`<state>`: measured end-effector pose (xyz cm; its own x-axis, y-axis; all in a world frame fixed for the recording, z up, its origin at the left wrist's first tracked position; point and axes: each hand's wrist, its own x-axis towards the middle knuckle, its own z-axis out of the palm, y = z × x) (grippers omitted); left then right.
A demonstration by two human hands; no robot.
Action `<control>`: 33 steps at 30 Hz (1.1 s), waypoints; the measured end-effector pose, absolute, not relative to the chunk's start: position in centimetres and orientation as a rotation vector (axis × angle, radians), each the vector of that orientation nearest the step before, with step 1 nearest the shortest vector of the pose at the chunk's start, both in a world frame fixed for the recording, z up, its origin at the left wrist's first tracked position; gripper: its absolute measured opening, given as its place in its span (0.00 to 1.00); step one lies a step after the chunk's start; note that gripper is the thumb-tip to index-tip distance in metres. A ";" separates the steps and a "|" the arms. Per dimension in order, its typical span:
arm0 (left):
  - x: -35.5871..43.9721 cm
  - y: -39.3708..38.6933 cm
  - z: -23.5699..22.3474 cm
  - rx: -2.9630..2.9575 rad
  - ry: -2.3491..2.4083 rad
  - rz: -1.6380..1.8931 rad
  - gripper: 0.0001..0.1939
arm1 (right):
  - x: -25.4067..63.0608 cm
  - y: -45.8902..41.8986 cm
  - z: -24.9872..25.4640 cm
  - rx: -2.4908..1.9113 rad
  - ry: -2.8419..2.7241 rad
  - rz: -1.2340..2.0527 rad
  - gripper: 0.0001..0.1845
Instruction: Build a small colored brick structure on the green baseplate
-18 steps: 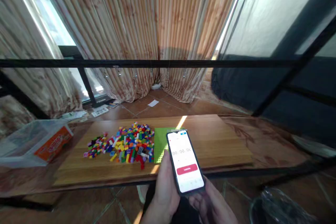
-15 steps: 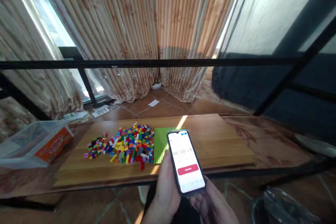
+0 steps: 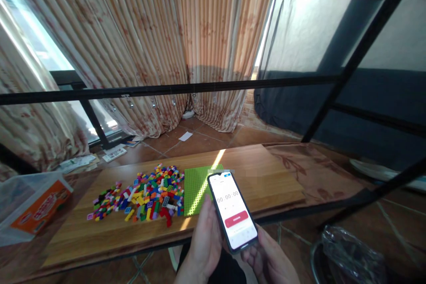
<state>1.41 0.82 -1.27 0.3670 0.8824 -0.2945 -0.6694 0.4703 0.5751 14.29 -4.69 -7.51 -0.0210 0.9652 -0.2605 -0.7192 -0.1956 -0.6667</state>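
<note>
A smartphone [image 3: 233, 211] with a lit screen is held between both hands, over the near edge of the wooden board. Its screen shows 00:00:00 and a red button. My left hand [image 3: 204, 239] supports its left side, and my right hand [image 3: 268, 253] grips the lower right corner with fingers curled beneath. Partly behind the phone lies a green studded baseplate [image 3: 196, 182]. A heap of coloured toy bricks [image 3: 149, 195] spreads on the board to the left of that plate.
At the far left stands a clear plastic box [image 3: 20, 186] with an orange label. The wooden board [image 3: 262, 173] rests on a cloth-covered surface. Black metal bars [image 3: 226, 85] cross in front of the curtains [image 3: 143, 44]. A bin with a plastic liner [image 3: 349, 248] stands at lower right.
The view has turned slightly right and tilted, so the board, bricks and box sit further left and lower. Both hands keep holding the phone.
</note>
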 end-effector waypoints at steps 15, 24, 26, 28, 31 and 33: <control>0.5 0.7 -2.5 0.692 0.848 0.841 0.32 | 29.0 -3.1 -12.2 -1.148 -0.281 1.059 0.10; -0.9 -0.4 -3.1 0.792 0.850 0.878 0.28 | 35.5 0.3 -12.9 -1.283 -0.127 0.986 0.05; -1.2 -0.7 -3.1 0.824 0.859 0.877 0.28 | 36.1 0.7 -12.9 -1.299 -0.118 0.995 0.04; -1.3 -0.9 -3.0 0.861 0.874 0.865 0.28 | 36.6 1.1 -12.9 -1.317 -0.111 1.001 0.04; -1.3 -1.0 -2.9 0.920 0.901 0.828 0.28 | 37.3 1.4 -12.8 -1.343 -0.100 1.007 0.05; -1.3 -1.0 -2.9 0.953 0.908 0.805 0.27 | 37.7 1.7 -12.7 -1.359 -0.095 1.003 0.05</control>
<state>-1.26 -0.97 -2.88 0.3984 0.8751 -0.2749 -0.1681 0.3643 0.9160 37.72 1.69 -12.70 0.6027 0.6390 -0.4780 -0.5383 -0.1167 -0.8347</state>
